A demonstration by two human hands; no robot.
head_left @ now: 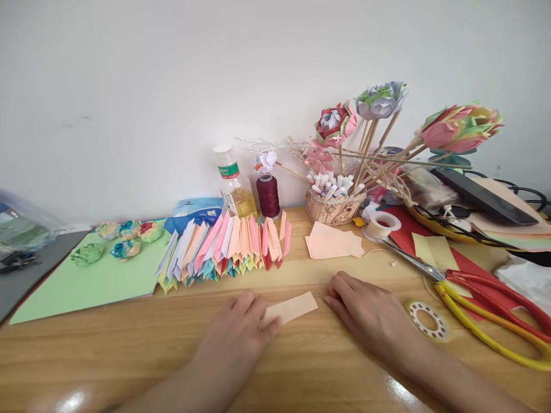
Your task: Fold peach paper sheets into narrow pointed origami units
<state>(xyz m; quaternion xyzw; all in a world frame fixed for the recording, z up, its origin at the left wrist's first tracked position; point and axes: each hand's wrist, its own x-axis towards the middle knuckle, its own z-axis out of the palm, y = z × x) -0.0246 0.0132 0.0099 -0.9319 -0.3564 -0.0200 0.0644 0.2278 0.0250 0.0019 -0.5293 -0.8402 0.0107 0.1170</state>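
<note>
A folded strip of pale peach paper (295, 308) lies on the wooden table (172, 344). My left hand (243, 324) holds its left end, with the thumb on the near edge and the fingers over the top. Just past the strip's right end, apart from it, my right hand (365, 307) rests on the table with its fingers curled in; nothing shows in it. Behind the strip lies a small stack of peach paper pieces (331, 241). Further left stands a long row of folded paper pieces (228, 246) in many colours.
Red-and-yellow-handled scissors (434, 272) and a tape roll (429, 321) lie right of my right hand. A white spool (381, 222), a basket (336, 207) with paper flowers (381, 100), maroon thread (267, 195) and a bottle (235, 183) stand behind. Green paper (99, 287) is left.
</note>
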